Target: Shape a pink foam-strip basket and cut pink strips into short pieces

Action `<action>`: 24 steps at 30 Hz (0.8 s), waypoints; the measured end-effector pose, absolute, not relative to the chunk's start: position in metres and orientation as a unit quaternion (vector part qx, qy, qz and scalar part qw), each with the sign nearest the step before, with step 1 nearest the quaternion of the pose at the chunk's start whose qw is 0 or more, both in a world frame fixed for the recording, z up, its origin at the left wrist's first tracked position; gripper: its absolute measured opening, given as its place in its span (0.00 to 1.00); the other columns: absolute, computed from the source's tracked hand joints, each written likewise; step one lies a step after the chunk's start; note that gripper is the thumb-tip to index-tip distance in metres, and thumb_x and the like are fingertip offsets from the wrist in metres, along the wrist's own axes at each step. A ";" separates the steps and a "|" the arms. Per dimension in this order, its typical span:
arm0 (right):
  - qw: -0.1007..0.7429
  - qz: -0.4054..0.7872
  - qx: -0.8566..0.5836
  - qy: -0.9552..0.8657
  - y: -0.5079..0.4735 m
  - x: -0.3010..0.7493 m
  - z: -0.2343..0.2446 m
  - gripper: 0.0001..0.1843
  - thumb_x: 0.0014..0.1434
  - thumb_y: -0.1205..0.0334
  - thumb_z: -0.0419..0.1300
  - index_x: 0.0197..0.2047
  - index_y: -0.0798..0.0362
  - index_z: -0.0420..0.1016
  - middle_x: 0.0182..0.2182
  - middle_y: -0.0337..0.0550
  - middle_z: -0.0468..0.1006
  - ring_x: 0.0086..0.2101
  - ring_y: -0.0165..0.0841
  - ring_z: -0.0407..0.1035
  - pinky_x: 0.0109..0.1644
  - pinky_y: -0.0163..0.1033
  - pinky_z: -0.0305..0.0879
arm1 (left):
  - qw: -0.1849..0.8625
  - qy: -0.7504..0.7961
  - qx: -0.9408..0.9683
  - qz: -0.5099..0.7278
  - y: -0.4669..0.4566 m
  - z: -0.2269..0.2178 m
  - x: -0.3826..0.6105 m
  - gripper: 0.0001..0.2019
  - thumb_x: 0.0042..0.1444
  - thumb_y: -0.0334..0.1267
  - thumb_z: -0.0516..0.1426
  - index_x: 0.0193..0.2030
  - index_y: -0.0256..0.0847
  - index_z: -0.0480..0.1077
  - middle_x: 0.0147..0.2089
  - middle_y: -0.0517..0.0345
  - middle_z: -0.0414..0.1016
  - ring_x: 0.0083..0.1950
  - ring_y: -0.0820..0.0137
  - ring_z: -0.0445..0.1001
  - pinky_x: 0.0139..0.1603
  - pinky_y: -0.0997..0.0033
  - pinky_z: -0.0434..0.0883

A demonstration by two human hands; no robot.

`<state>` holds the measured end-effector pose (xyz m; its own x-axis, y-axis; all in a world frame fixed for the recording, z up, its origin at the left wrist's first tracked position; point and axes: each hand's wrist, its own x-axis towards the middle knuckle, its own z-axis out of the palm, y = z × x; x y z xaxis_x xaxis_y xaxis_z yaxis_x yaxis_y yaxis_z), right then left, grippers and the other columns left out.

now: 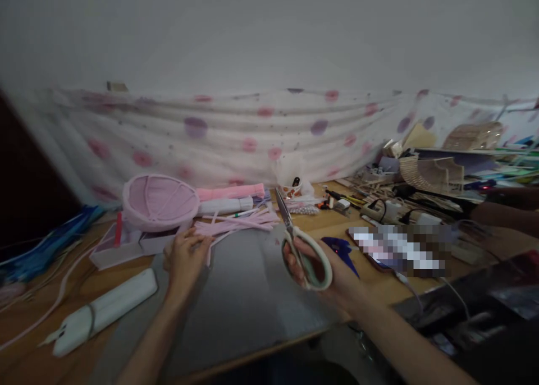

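Note:
My right hand (pixel 301 259) grips a pair of scissors (pixel 284 211) by its pale handles, fingers through the loops. The blades look nearly together and point up and away, over the far edge of the grey mat (pixel 240 295). Left of them, my left hand (pixel 185 259) is closed with its fingertips pinched at the near end of a loose pile of pale pink pipe cleaners (pixel 240 223). One pink pipe cleaner (pixel 209 255) hangs down beside those fingers. How many pieces the fingers hold is hidden.
A pink dome-shaped piece (pixel 162 202) rests on a white box (pixel 113 250) at left. Near it lies a white glue gun or similar device (pixel 105 312). Wrapped pink bundles (pixel 229 192) lie behind the pile. A phone (pixel 396 250) and blue clip-like tool (pixel 341 253) are at right.

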<state>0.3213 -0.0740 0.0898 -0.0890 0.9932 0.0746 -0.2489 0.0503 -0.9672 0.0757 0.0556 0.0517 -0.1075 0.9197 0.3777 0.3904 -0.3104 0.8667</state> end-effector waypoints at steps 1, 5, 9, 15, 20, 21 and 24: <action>0.553 0.589 -0.383 -0.448 -0.080 0.311 0.080 0.28 0.48 0.35 0.68 0.33 0.53 0.71 0.24 0.34 0.67 0.18 0.23 0.58 0.20 0.29 0.58 | 0.226 0.535 0.636 0.509 0.049 0.049 0.077 0.07 0.44 0.46 0.63 0.23 0.47 0.78 0.50 0.48 0.79 0.65 0.45 0.62 0.70 0.44 0.48; 0.581 0.681 -0.305 -0.324 -0.096 0.282 0.048 0.25 0.47 0.40 0.71 0.30 0.54 0.73 0.24 0.34 0.66 0.17 0.21 0.54 0.19 0.28 0.55 | 0.169 0.544 0.695 0.437 0.020 0.029 0.087 0.05 0.47 0.41 0.64 0.23 0.49 0.79 0.44 0.50 0.80 0.60 0.44 0.63 0.66 0.38 0.49; 0.577 0.726 -0.242 -0.286 -0.104 0.274 0.029 0.23 0.48 0.43 0.72 0.28 0.55 0.74 0.22 0.34 0.67 0.16 0.20 0.52 0.16 0.27 0.54 | 0.130 0.549 0.735 0.375 0.000 0.017 0.097 0.03 0.47 0.35 0.65 0.26 0.49 0.81 0.50 0.47 0.79 0.62 0.39 0.61 0.63 0.29 0.41; 0.589 0.682 -0.284 -0.329 -0.107 0.272 0.015 0.23 0.51 0.43 0.72 0.31 0.55 0.73 0.22 0.35 0.71 0.14 0.21 0.59 0.16 0.26 0.56 | 0.320 0.381 0.763 0.412 -0.035 0.052 0.116 0.08 0.60 0.45 0.56 0.36 0.49 0.75 0.40 0.53 0.79 0.45 0.57 0.74 0.49 0.58 0.66; 0.580 0.648 -0.322 -0.375 -0.111 0.266 0.006 0.22 0.53 0.45 0.71 0.34 0.52 0.67 0.18 0.30 0.68 0.14 0.21 0.60 0.17 0.25 0.58 | 0.264 0.331 0.810 0.406 -0.050 0.059 0.135 0.15 0.66 0.41 0.50 0.26 0.47 0.61 0.27 0.59 0.69 0.31 0.65 0.68 0.35 0.64 0.62; 0.574 0.647 -0.334 -0.375 -0.112 0.265 0.005 0.22 0.54 0.45 0.71 0.34 0.52 0.67 0.19 0.30 0.69 0.14 0.21 0.61 0.17 0.25 0.58 | 0.252 0.332 0.812 0.408 -0.050 0.056 0.137 0.16 0.67 0.40 0.48 0.25 0.47 0.58 0.25 0.60 0.66 0.29 0.66 0.66 0.33 0.65 0.60; 0.553 0.649 -0.363 -0.376 -0.114 0.268 0.003 0.22 0.54 0.45 0.70 0.33 0.52 0.67 0.19 0.31 0.69 0.14 0.21 0.61 0.17 0.25 0.58 | 0.232 0.327 0.820 0.409 -0.049 0.047 0.137 0.16 0.67 0.37 0.47 0.25 0.46 0.56 0.23 0.62 0.62 0.26 0.68 0.62 0.30 0.66 0.58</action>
